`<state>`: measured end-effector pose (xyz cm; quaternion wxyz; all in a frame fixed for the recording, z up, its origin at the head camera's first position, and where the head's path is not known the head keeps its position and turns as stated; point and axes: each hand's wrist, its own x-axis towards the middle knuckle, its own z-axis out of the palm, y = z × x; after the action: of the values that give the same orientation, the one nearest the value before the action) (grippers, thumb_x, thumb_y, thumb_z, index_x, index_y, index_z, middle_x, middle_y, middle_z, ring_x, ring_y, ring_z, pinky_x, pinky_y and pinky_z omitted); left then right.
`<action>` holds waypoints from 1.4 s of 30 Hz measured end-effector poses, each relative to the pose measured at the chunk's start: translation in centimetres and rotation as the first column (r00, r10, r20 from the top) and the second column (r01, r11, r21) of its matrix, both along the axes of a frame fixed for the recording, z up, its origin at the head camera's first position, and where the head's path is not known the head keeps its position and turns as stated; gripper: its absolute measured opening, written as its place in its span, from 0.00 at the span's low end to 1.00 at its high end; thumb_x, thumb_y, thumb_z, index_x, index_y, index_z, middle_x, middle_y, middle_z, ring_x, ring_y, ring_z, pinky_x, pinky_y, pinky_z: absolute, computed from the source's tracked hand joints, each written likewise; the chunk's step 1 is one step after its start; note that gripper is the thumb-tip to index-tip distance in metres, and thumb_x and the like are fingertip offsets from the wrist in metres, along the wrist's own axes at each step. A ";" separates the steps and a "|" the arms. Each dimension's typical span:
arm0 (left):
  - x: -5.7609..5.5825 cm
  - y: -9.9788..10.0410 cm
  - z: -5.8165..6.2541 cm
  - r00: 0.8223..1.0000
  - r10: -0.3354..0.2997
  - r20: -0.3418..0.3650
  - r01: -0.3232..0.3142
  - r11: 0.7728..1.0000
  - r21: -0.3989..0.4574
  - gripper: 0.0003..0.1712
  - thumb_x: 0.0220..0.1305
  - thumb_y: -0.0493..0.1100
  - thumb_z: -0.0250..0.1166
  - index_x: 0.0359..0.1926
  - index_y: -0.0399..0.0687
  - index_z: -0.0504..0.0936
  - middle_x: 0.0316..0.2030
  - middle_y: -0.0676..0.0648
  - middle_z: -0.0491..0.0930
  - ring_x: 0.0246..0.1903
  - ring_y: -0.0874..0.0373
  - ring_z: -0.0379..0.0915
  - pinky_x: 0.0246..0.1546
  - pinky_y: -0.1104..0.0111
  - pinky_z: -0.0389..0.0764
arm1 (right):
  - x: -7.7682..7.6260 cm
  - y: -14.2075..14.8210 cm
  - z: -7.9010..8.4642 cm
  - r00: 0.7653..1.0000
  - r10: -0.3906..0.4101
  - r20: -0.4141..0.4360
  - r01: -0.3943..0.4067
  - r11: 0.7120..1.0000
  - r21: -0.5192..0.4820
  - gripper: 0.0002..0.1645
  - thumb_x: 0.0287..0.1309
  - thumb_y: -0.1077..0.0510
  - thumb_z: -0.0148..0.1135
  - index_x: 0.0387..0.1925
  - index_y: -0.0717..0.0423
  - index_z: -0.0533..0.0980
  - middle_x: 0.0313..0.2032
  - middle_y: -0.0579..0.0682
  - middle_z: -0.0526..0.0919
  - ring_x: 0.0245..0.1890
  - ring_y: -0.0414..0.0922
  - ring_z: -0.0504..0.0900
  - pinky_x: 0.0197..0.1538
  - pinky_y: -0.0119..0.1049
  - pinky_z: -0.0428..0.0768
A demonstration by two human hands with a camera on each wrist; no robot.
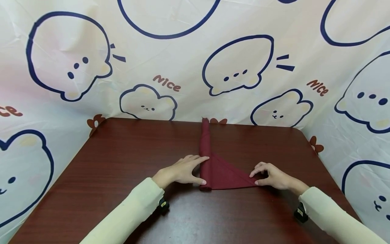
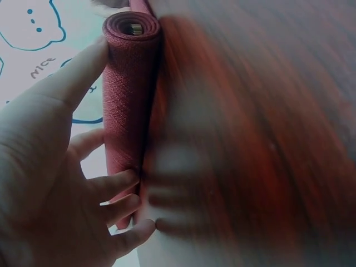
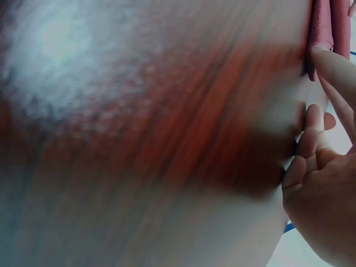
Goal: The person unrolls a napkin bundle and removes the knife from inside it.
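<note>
A dark red cloth lies on the table, rolled into a tube that points away from me. From its right side a flat triangular flap spreads out to a point. My left hand rests against the left side of the roll, fingers spread, thumb near the close end. In the left wrist view the rolled cloth shows its spiral end, with the fingers lying along its side. My right hand holds the flap's tip between thumb and fingertips. The right wrist view shows the thumb on the cloth's corner.
The brown wood-grain table extends around the cloth to both sides and in front. A white sheet printed with blue cartoon outlines hangs behind it and along the sides. The roll's far end reaches the table's back edge.
</note>
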<state>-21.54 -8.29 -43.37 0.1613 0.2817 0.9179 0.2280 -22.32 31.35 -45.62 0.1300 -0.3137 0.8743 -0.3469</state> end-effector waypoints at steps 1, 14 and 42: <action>0.0 0.0 0.1 1.000 0.005 0.001 -0.005 1.000 -0.001 0.52 0.59 0.67 0.70 0.79 0.66 0.56 0.78 0.44 0.56 0.78 0.42 0.49 0.74 0.40 0.56 | 0.0 0.0 -0.1 1.000 0.001 -0.006 -0.001 1.000 -0.001 0.12 0.57 0.55 0.74 0.44 0.48 0.86 0.44 0.49 0.80 0.44 0.35 0.73 0.46 0.31 0.72; 0.2 2.1 0.9 0.996 -0.044 -0.077 0.042 0.999 -0.024 0.48 0.60 0.65 0.70 0.77 0.61 0.61 0.81 0.48 0.49 0.79 0.44 0.46 0.73 0.39 0.58 | -0.3 0.4 -0.5 1.000 0.017 0.009 -0.017 0.999 -0.029 0.12 0.57 0.56 0.73 0.44 0.50 0.86 0.45 0.49 0.78 0.47 0.29 0.71 0.51 0.29 0.71; 0.2 2.1 0.0 0.996 -0.054 -0.071 0.050 0.997 -0.062 0.45 0.59 0.70 0.67 0.74 0.62 0.68 0.81 0.50 0.48 0.79 0.44 0.45 0.73 0.41 0.57 | -0.2 0.4 -0.3 0.997 -0.023 0.067 0.024 1.000 -0.011 0.13 0.58 0.55 0.73 0.46 0.50 0.86 0.47 0.51 0.78 0.48 0.34 0.72 0.53 0.30 0.70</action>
<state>-21.32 -6.16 -43.41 0.1420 0.3086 0.9220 0.1858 -22.56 31.75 -45.95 0.1534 -0.2922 0.8711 -0.3638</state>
